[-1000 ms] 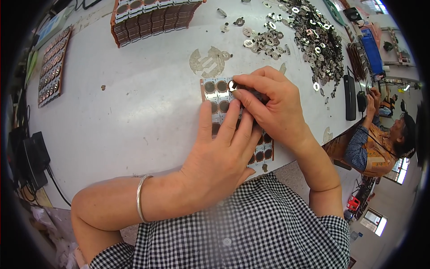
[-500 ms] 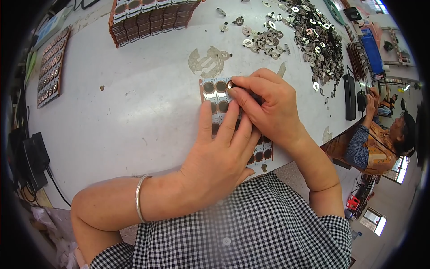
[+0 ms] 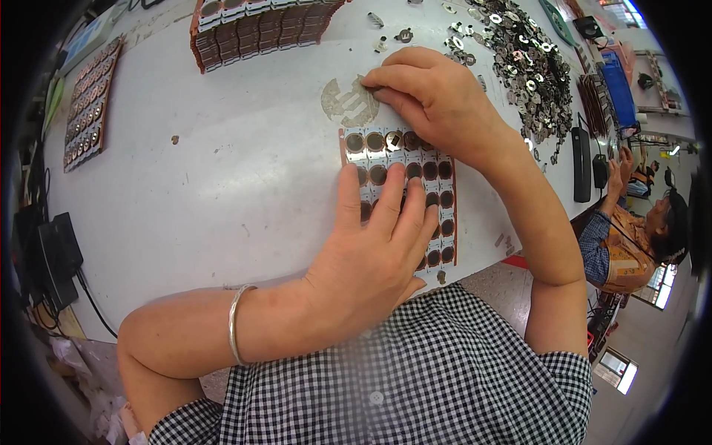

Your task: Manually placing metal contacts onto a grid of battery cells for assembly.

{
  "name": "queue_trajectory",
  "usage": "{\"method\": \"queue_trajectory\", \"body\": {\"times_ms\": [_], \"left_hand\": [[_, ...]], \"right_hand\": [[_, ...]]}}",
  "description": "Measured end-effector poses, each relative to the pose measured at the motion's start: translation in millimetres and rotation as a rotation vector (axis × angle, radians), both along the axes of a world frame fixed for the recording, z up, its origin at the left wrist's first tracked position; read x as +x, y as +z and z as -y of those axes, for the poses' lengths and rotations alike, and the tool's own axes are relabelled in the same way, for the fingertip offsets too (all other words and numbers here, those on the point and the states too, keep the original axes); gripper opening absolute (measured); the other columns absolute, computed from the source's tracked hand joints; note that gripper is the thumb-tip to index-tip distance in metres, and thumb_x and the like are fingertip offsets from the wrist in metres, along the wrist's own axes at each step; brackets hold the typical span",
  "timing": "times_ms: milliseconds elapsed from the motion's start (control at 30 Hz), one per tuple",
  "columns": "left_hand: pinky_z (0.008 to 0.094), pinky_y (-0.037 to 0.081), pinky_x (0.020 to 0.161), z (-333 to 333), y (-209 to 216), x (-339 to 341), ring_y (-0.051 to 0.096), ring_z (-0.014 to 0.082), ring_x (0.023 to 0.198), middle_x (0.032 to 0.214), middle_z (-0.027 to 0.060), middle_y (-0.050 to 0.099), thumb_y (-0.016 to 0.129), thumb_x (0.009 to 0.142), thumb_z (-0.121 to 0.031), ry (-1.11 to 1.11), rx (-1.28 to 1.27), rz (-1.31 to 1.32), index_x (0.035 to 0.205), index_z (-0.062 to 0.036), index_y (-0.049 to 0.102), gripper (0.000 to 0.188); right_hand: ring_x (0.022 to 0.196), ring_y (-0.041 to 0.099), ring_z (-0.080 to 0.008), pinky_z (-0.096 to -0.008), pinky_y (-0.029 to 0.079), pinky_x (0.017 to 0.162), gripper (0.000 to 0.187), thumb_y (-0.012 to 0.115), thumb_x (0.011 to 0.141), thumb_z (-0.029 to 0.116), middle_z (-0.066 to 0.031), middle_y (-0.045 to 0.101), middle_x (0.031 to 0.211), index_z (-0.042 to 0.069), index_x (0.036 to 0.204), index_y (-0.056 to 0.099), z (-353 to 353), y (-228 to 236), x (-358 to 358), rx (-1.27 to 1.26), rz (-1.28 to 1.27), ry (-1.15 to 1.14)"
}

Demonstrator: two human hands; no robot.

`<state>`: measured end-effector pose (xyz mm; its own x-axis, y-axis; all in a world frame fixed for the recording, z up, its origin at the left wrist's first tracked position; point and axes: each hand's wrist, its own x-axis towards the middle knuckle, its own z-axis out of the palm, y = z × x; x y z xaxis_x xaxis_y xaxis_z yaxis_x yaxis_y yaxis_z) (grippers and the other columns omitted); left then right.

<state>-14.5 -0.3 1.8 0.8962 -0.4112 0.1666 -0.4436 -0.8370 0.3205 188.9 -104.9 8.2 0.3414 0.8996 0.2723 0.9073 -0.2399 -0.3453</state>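
Observation:
A panel of small circuit boards (image 3: 376,158) lies on the table, with rows of dark round spots. A shiny silver disc (image 3: 394,141) sits in its top row, third from the left. My left hand (image 3: 367,241) lies flat over the panel's lower left, fingers spread. Just beyond the panel's far edge, my right hand (image 3: 449,100) is closed in a pinch on a small metal disc, which the fingertips mostly hide. It is over a worn, stained patch (image 3: 341,102) on the tabletop.
A heap of loose metal discs (image 3: 528,74) spreads at the far right. A tall stack of panels (image 3: 259,37) stands at the far left, and another panel (image 3: 90,107) with shiny discs lies further left. Black power adapters (image 3: 581,163) lie at the right edge. A person (image 3: 630,237) sits to the right.
My right hand has moved from the panel's top row to the stained patch beyond it, onto a disc lying there. A silver disc now shows uncovered in the top row. My left hand stays on the panel.

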Motion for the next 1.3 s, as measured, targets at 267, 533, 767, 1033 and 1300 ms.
{"method": "queue_trajectory", "body": {"times_ms": [267, 533, 767, 1033, 1300], "left_hand": [[0.0753, 0.029, 0.110, 0.6, -0.6, 0.8, 0.047, 0.0437, 0.137, 0.140, 0.0222, 0.055, 0.078, 0.073, -0.059, -0.004, -0.004, 0.006, 0.133, -0.0068, 0.065, 0.081], [0.0751, 0.029, 0.110, -0.6, -0.8, -0.1, 0.047, 0.0437, 0.137, 0.140, 0.0222, 0.055, 0.077, 0.073, -0.059, -0.009, 0.014, 0.003, 0.134, -0.0066, 0.065, 0.081], [0.0747, 0.028, 0.111, -0.5, -0.2, -1.1, 0.046, 0.0435, 0.138, 0.141, 0.0227, 0.055, 0.078, 0.072, -0.059, 0.006, 0.006, 0.005, 0.133, -0.0064, 0.065, 0.082], [0.0737, 0.028, 0.111, 1.0, -2.6, -0.6, 0.044, 0.0444, 0.141, 0.143, 0.0245, 0.053, 0.080, 0.069, -0.058, 0.013, -0.036, -0.004, 0.131, -0.0056, 0.064, 0.083], [0.0737, 0.028, 0.111, 2.0, -3.7, -0.7, 0.043, 0.0448, 0.142, 0.144, 0.0251, 0.052, 0.080, 0.070, -0.057, 0.003, -0.028, 0.003, 0.133, -0.0047, 0.063, 0.084]], "right_hand": [[0.080, 0.066, -0.0283, -0.0360, 0.054, 0.071, 0.018, 0.070, 0.088, 0.003, -0.0108, 0.068, 0.088, 0.005, 0.106, 0.073, 2.3, -2.0, -8.2, 0.086, 0.023, -0.088], [0.070, 0.062, -0.0108, -0.0255, 0.051, 0.065, 0.013, 0.071, 0.089, 0.002, -0.0030, 0.066, 0.080, 0.001, 0.102, 0.070, 7.6, 18.2, -13.2, -0.059, -0.301, -0.204], [0.073, 0.059, -0.0009, -0.0186, 0.049, 0.065, 0.012, 0.074, 0.092, 0.004, 0.0034, 0.068, 0.084, 0.000, 0.102, 0.070, 4.5, 36.5, -27.1, -0.033, -0.847, -0.346], [0.068, 0.059, -0.0002, -0.0179, 0.048, 0.060, 0.009, 0.073, 0.092, 0.005, 0.0025, 0.070, 0.080, 0.000, 0.098, 0.070, 2.2, 23.8, -44.1, -0.084, -0.822, -0.379], [0.064, 0.052, 0.0003, -0.0191, 0.043, 0.057, 0.006, 0.070, 0.091, 0.004, 0.0051, 0.064, 0.073, 0.000, 0.095, 0.070, 6.7, 22.4, -47.5, -0.109, -0.752, -0.357]]}}
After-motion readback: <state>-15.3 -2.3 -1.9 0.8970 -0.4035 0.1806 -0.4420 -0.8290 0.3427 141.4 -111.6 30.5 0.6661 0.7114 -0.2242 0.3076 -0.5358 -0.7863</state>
